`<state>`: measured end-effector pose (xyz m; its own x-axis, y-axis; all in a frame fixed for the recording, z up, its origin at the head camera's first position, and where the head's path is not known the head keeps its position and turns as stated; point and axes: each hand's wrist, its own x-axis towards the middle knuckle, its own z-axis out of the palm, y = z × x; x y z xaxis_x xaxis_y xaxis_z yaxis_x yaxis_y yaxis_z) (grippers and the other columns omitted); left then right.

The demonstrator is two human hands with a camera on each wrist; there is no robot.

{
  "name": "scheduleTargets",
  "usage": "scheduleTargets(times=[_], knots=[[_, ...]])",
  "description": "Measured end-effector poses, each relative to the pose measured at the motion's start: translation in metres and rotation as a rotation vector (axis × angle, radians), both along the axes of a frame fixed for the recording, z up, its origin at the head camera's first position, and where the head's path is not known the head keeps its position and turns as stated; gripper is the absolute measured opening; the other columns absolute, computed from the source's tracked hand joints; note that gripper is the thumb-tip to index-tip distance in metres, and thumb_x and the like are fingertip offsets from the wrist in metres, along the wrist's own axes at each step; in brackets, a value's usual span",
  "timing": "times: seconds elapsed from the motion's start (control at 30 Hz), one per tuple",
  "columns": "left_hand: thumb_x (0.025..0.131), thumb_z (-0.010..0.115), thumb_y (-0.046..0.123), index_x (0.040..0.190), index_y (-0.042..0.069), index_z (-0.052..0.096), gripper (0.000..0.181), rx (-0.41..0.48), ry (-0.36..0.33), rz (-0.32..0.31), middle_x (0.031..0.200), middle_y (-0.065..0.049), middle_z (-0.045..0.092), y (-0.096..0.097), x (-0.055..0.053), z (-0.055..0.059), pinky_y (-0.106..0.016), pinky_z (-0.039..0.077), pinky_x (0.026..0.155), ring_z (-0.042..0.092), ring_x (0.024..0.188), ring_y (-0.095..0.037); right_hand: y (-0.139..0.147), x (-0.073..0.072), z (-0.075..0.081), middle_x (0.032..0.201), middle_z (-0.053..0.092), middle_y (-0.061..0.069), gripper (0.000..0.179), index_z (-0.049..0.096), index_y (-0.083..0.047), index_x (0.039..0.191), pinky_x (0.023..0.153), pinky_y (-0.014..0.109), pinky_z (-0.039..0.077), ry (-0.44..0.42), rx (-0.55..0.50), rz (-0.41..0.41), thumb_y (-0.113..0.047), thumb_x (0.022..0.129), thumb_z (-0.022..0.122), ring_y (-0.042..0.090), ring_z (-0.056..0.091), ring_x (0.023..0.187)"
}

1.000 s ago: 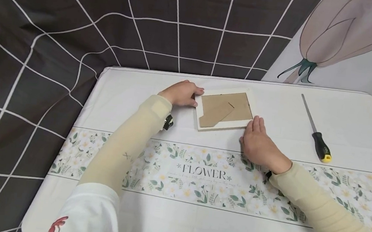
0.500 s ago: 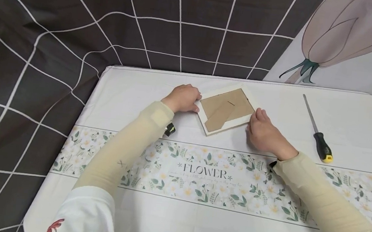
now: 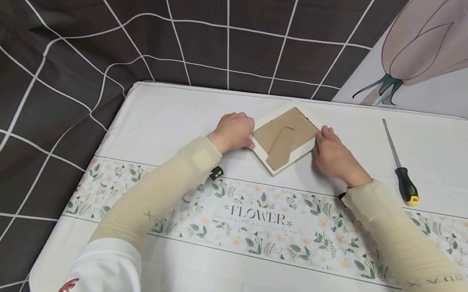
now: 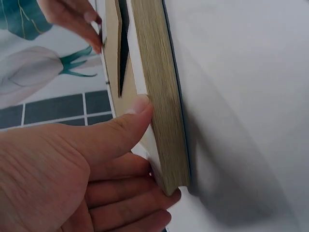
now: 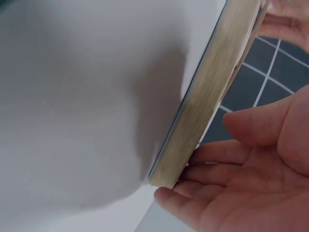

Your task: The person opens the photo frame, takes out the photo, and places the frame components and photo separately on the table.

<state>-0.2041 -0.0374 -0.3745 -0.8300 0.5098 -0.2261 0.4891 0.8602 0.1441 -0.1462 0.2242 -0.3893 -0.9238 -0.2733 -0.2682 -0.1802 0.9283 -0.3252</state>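
A picture frame (image 3: 270, 130) lies face down on the white tablecloth in the head view, with one corner pointing toward me. Its rim is white, its backing brown, and a brown easel stand (image 3: 281, 149) angles across the back. At the left corner my left hand (image 3: 234, 132) holds the frame, its thumb on the wooden edge (image 4: 161, 92) in the left wrist view. My right hand (image 3: 334, 156) touches the right corner. In the right wrist view its fingers (image 5: 207, 174) extend along the frame's end, while the thumb stands apart. The picture side is hidden underneath.
To the right lies a screwdriver (image 3: 401, 171) with a black and yellow handle. A floral band (image 3: 257, 233) with the word FLOWER crosses the tablecloth nearer me. A dark cloth with white grid lines (image 3: 193, 43) hangs behind and to the left.
Both hands have turned the picture frame counterclockwise on the table, bringing its near corner toward me. My left hand has come nearer, and my right hand has moved slightly away from me.
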Motion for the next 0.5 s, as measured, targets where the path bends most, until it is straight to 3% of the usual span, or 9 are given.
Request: scheduleTargets(times=[0.2,0.5], knots=[[0.083,0.08,0.041,0.096,0.007,0.073,0.037,-0.02,0.017,0.015,0.081,-0.003,0.069,0.004,0.011,-0.001,-0.036,0.053,0.069,0.058,0.07,-0.018,0.001,-0.01,0.001,0.153,0.013,0.045,0.051,0.025,0.026,0.144,0.121,0.056,0.013,0.015,-0.017,0.004,-0.004,0.104,0.033,0.054,0.013,0.146],[0.086,0.076,0.048,0.072,0.016,0.068,0.036,-0.039,0.074,0.034,0.066,0.003,0.063,0.008,0.031,-0.005,-0.031,0.05,0.057,0.056,0.062,-0.014,-0.003,-0.026,0.001,0.151,0.02,0.045,0.049,0.032,0.028,0.138,0.121,0.056,0.013,0.028,-0.044,0.009,-0.006,0.103,0.036,0.056,0.015,0.145]])
